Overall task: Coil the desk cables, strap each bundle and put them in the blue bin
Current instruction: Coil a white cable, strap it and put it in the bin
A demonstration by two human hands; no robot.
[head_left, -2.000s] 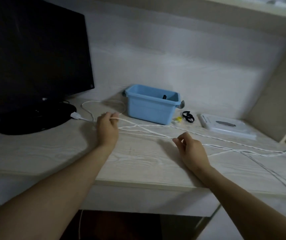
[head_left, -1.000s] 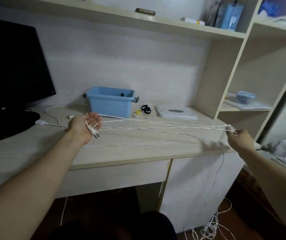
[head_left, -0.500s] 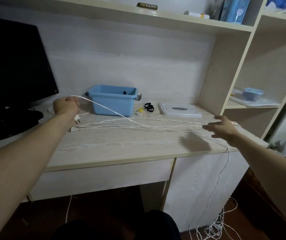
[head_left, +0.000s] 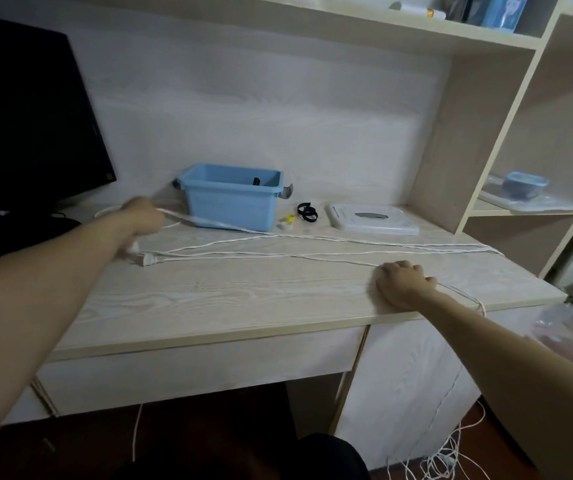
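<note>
Your left hand at ten o'clock grips the white cable, and your right hand at three o'clock clenches around it on the desk.

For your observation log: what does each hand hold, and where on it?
Left hand grips the white cable near its plug end; right hand grips it farther along.

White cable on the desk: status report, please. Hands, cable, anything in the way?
Left hand grips white cable near blue bin. Right hand curled on a strand. Cable uncoiled, in long runs. Black strap unused.
</note>
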